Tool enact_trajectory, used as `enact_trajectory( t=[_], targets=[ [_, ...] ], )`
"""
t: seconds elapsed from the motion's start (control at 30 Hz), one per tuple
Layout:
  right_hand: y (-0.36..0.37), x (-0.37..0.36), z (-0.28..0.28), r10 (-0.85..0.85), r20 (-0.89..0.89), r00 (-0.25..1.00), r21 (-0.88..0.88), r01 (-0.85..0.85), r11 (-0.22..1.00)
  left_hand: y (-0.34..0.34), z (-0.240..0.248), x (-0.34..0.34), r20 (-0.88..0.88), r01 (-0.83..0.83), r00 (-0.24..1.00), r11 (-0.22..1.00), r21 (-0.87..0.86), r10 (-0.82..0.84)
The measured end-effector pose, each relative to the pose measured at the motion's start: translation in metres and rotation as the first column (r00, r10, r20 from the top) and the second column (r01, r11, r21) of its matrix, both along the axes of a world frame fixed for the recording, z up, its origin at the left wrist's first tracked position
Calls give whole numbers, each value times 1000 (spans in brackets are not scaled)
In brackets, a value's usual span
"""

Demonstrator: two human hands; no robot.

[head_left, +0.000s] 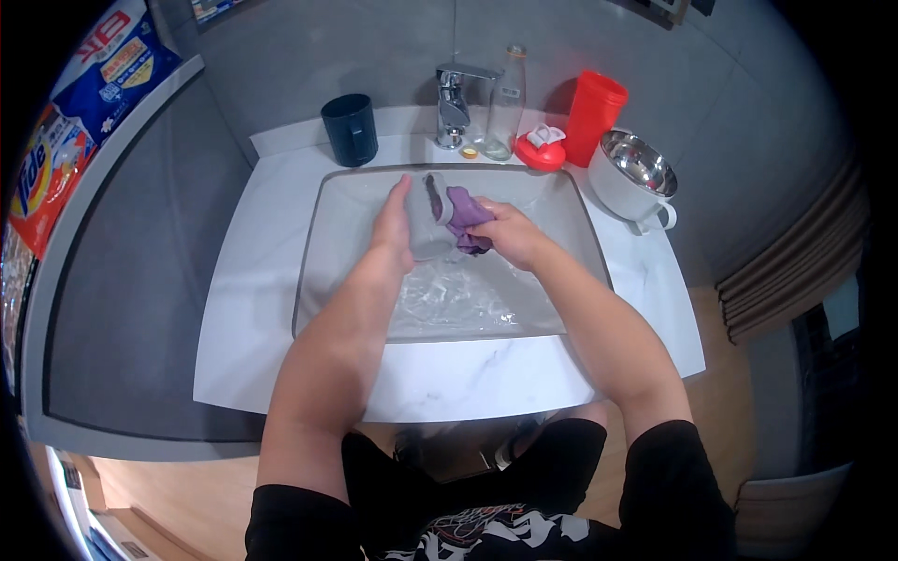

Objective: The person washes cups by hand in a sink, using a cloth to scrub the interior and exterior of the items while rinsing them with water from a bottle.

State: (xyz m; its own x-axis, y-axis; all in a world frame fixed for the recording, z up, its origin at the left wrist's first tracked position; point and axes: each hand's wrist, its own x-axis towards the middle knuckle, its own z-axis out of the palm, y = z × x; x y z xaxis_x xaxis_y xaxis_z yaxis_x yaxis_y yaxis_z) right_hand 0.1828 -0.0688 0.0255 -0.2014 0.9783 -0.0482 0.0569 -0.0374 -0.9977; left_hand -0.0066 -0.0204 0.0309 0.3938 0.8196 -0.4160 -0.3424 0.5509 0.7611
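Observation:
Over the sink (323, 252), a clear, see-through cup or jar (427, 220) is tipped on its side with its mouth toward the right. My left hand (397, 224) is closed against its left end, fingers pointing away from me. A bunched purple cloth (465, 215) is gripped in my right hand (513, 234), at the mouth of the clear vessel. Whether the cloth reaches inside is hard to make out. Rippling water (454, 299) lies in the basin below both hands.
Behind the sink stand a dark mug (350, 131), a chrome faucet (453, 107), a clear glass bottle (506, 107), a red round-based container (542, 150) and a tall red canister (593, 117). A white handled bowl with a steel inside (629, 187) sits right. Detergent bags (112, 70) are at left.

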Motion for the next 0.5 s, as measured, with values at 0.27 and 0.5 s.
enact_trajectory(
  t=[0.27, 0.5],
  targets=[
    [10, 5, -10, -231, 636, 736, 260, 77, 963, -1, -17, 10, -115, 69, 991, 996, 64, -62],
    [-11, 3, 5, -53, 915, 400, 47, 24, 999, -4, -14, 9, -854, 209, 443, 894, 395, 274]
  ],
)
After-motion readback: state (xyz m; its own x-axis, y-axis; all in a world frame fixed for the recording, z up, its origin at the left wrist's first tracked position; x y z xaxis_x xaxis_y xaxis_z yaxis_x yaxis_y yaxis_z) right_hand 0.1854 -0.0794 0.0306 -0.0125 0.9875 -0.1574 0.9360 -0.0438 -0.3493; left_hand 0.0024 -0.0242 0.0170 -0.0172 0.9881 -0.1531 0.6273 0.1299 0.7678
